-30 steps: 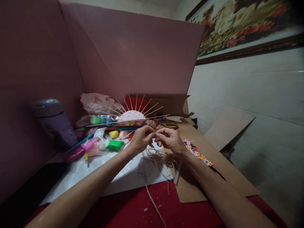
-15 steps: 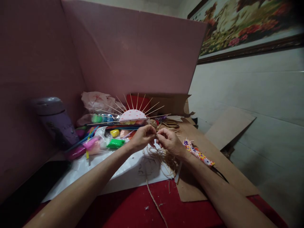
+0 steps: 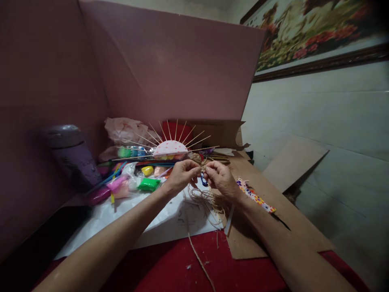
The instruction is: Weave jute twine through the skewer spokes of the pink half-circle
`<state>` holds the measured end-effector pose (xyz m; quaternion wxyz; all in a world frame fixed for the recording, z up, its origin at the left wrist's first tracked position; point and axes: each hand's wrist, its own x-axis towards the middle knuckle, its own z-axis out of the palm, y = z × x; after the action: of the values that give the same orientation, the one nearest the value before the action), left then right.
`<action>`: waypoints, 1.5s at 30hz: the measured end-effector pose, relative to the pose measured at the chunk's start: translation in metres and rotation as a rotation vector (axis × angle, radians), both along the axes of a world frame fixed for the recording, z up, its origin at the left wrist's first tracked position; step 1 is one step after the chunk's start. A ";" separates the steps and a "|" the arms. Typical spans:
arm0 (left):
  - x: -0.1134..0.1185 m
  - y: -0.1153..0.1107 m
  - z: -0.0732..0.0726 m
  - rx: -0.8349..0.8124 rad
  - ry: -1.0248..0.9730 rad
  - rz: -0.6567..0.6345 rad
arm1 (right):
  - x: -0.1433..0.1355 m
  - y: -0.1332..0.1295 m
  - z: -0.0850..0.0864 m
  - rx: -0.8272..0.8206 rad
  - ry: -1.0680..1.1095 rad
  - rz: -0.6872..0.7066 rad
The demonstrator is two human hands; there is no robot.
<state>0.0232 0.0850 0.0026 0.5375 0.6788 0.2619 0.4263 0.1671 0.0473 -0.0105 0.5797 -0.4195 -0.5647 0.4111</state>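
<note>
My left hand (image 3: 184, 173) and my right hand (image 3: 219, 177) are close together above the table, fingertips pinched. What is between the fingertips is too small to make out; it may be thin twine. A loose tangle of tan twine (image 3: 209, 200) lies just under the hands, and one strand (image 3: 197, 257) runs down over the red cloth. Between the hands a blue loop-shaped object (image 3: 204, 179) shows behind. Beyond them stands a pink dotted half disc (image 3: 170, 148) with thin sticks fanning out from its curved edge.
Packets of coloured clay (image 3: 148, 184) and a purple bottle (image 3: 74, 156) are on the left. White paper (image 3: 164, 231) lies over the red cloth (image 3: 170, 265). To the right are brown cardboard (image 3: 246, 243) and a flower-patterned strip (image 3: 257, 198). A pink panel (image 3: 182, 65) rises behind.
My hands have moved slightly apart, the right one a little to the right. The blue object between them has come into view.
</note>
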 end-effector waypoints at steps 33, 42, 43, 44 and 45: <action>0.003 0.008 -0.017 0.134 0.095 0.209 | 0.007 0.007 -0.010 0.192 -0.357 -0.086; -0.007 0.004 -0.011 0.744 0.666 0.347 | 0.002 -0.001 -0.008 0.364 -0.693 -0.228; -0.007 0.003 -0.011 0.765 0.707 0.360 | 0.001 -0.001 -0.008 0.379 -0.709 -0.239; -0.007 0.002 -0.012 0.784 0.730 0.375 | 0.000 -0.001 -0.009 0.384 -0.720 -0.248; -0.006 0.002 -0.012 0.796 0.735 0.387 | 0.000 -0.001 -0.009 0.381 -0.728 -0.255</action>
<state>0.0172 0.0866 -0.0097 0.0263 0.8721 0.3702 0.3190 0.1671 0.0461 -0.0198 0.4560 -0.4889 -0.7420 0.0497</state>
